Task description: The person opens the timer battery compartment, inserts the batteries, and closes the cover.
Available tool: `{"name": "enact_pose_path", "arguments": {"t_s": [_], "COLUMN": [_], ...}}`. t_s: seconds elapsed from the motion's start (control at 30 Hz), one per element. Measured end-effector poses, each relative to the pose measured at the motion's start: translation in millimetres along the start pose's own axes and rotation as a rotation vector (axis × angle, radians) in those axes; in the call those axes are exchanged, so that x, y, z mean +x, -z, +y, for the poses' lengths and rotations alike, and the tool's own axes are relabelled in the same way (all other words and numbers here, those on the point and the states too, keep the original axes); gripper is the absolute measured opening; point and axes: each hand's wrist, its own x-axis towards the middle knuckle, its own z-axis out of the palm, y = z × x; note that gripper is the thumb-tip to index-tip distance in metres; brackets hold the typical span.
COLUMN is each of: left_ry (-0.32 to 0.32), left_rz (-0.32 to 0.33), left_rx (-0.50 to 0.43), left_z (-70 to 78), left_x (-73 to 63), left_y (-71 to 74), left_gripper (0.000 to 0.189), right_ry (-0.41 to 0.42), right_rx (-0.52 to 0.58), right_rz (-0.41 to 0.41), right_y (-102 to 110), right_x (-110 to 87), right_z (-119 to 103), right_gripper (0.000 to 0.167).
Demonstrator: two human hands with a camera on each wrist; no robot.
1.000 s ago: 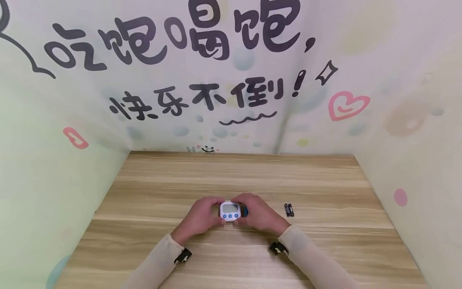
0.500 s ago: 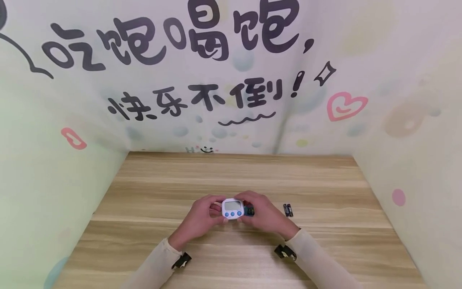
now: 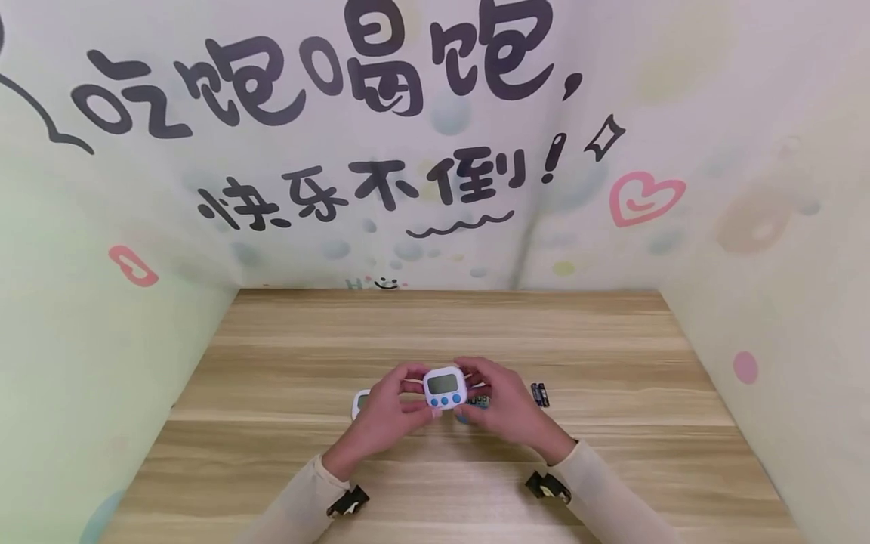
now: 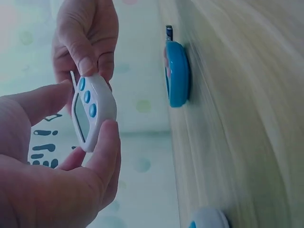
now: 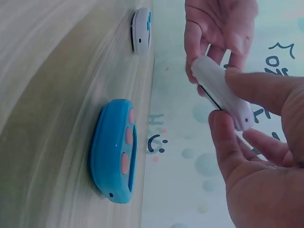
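Inspecting the grip first, we find both hands closed on one item: a white, rounded plastic timer [image 3: 445, 387] with a grey screen and three round blue buttons. The left hand [image 3: 385, 408] pinches one end and the right hand [image 3: 513, 404] pinches the other, holding it raised off the wood-grain table [image 3: 435, 325], between the two. We can make out no digits on its screen.

Below the right hand, and partly covered by it in the head view, sits a blue plastic timer [image 5: 111, 152] with pink buttons. A second white timer with blue buttons [image 5: 141, 31] lies just beside the left hand, partly hidden by it. Two dark cylindrical batteries [image 3: 540, 394] lie side by side just right of the right hand; we cannot read their labels.

We judge the main hazard to be slippage: the casing looks smooth and rests on fingertips alone, so one hand easing early could drop it onto the blue timer. A thumb shifting inward might press a button unintentionally. A low rightward sweep of the right hand could set the batteries rolling.
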Motion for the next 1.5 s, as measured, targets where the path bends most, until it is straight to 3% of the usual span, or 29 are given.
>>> {"name": "enact_pose_path", "arguments": {"t_s": [0.23, 0.37, 0.6, 0.87, 1.03, 1.23, 1.37, 1.5], "left_ry": [0.011, 0.036, 0.073, 0.1, 0.097, 0.081, 0.052, 0.02], "left_rz": [0.003, -0.011, -0.029, -0.023, -0.04, -0.059, -0.064, -0.114], "left_rx": [-0.2, -0.289, -0.383, -0.443, -0.465, -0.485, -0.414, -0.345], "left_z": [8.3, 14.0, 20.0, 19.3, 19.7, 19.9, 17.0, 13.5], "left_x": [0.2, -0.6, 0.6, 0.5, 0.2, 0.0, -0.1, -1.4], "left_y": [-8.8, -15.7, -28.2, -36.8, -37.3, -37.4, -38.0, -38.8], "left_gripper": [0.054, 0.053, 0.063, 0.068, 0.071, 0.077, 0.079, 0.076], "right_ry": [0.025, 0.101, 0.298, 0.361, 0.302, 0.139, 0.004, -0.132], "right_rx": [0.007, 0.011, -0.126, -0.2, -0.141, 0.073, 0.185, 0.27], "right_rz": [0.093, 0.13, 0.158, 0.204, 0.211, 0.138, 0.096, 0.044], "right_y": [3.6, 5.7, 9.9, 10.9, 10.8, 11.2, 11.6, 12.6], "right_x": [-10.3, -16.4, -24.3, -30.0, -34.2, -37.7, -37.7, -36.5], "right_z": [-3.7, -3.7, 0.2, 0.2, -0.2, 0.0, 2.4, 6.4], "right_gripper": [0.058, 0.05, 0.046, 0.036, 0.036, 0.047, 0.053, 0.051]}}
